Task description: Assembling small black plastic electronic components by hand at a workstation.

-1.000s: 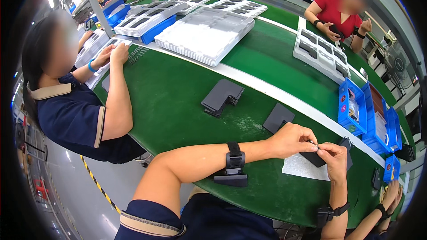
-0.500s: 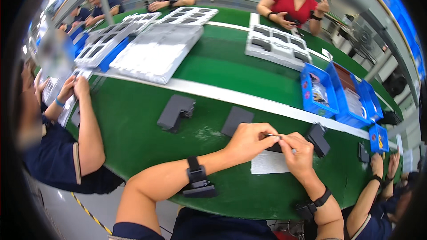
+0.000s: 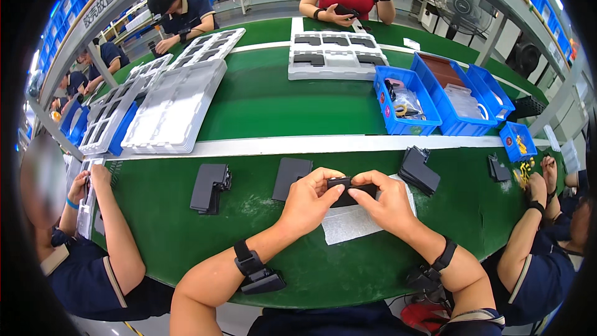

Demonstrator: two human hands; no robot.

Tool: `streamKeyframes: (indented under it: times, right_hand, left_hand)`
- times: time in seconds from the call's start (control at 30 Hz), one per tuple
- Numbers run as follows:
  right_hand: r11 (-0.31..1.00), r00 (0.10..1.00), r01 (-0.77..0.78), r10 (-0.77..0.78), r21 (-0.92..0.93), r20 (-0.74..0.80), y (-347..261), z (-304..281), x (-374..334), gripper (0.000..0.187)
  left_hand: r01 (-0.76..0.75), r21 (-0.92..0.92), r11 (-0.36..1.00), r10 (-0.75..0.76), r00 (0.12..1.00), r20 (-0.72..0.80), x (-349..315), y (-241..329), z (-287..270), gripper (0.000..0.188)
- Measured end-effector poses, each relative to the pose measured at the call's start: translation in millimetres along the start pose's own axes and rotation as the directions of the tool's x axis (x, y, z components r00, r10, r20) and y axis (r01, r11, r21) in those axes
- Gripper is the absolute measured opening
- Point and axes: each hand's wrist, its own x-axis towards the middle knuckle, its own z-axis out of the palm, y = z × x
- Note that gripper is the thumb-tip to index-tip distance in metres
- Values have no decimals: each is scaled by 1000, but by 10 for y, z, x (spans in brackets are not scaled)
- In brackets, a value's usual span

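Observation:
A black, flat rectangular plastic part (image 3: pixel 353 198) is held between both hands, above a white foam-like sheet (image 3: pixel 349 225). My left hand (image 3: pixel 309 202) grips its left end, with thumb in front and fingers behind. On the right side, my right hand (image 3: pixel 387 202) pinches the same part, its thumb pressed on the front face. What the part is exactly, I cannot tell. Just beyond my left hand lies a dark flat panel (image 3: pixel 290 175). A stack of black L-shaped casings (image 3: pixel 208 188) sits farther left, and another stack (image 3: pixel 420 172) is beyond my right hand.
Past a white strip (image 3: pixel 261 145) stand blue bins (image 3: pixel 407 104) at right, one holding bagged parts, and a small bin (image 3: pixel 518 142) with yellow pieces. White trays (image 3: pixel 174 109) fill the far left; another tray (image 3: pixel 336 56) holds black casings. Co-workers sit at both sides and across.
The view has swung, shifting the bench leftward. My hands have gone from pinching close together at the fingertips to holding the black part from both ends, its face now visible.

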Motion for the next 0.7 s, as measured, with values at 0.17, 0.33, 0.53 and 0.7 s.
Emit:
streamKeyframes:
  times: [0.17, 0.33, 0.53, 0.7]
  right_hand:
    - [995, 1000, -7, 8, -99, 9, 15, -41, 9, 13]
    - [999, 1000, 5, -5, -39, 8, 44, -33, 13, 9]
    - [985, 990, -35, 12, 166, 137, 49, -80, 13, 9]
    - [983, 992, -9, -14, 186, 123, -19, -101, 16, 12]
  left_hand:
    - [73, -36, 997, -70, 994, 79, 8, 18, -8, 17]
    - [48, -73, 996, -41, 994, 100, 20, -31, -15, 17]
    - [60, 57, 997, -73, 963, 259, 73, 27, -149, 24]
    - [55, -64, 996, -50, 996, 76, 283, 305, -411, 34]
